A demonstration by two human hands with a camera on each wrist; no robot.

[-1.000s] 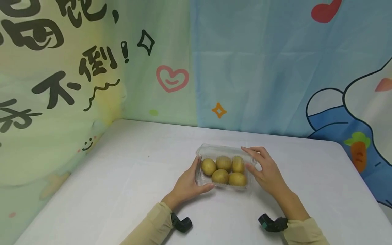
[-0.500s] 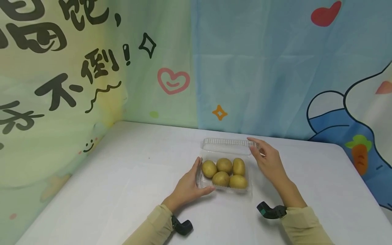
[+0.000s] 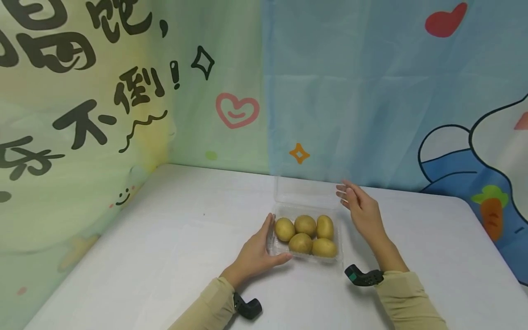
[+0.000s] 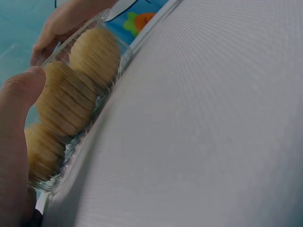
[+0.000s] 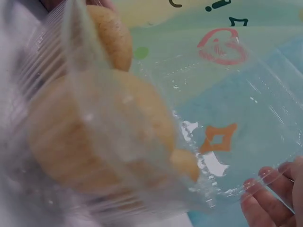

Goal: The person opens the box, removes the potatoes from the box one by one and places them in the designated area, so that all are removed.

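A clear plastic clamshell box [image 3: 340,229] stands on the table with several potatoes [image 3: 305,226] in two rows in its base. Its transparent lid [image 3: 305,190] is raised at the back, tilted up from the hinge edge. My left hand [image 3: 256,254] holds the base at the front left corner, the thumb along the front wall and the fingers along the left side. At the lid's right edge is my right hand [image 3: 363,208], its fingers loosely extended; the right wrist view shows the fingertips [image 5: 251,185] right at the lid's edge.
The box is on a white-covered table [image 3: 185,229]. Behind and to the left hang printed cloths [image 3: 330,91] in blue, green and yellow, meeting the table's far edge. A dark camera mount [image 3: 247,307] sits on the left wrist, another [image 3: 363,276] on the right.
The right hand has moved up and back, swinging the lid from low over the box to a raised tilt at the back. The left hand has kept its hold on the base.
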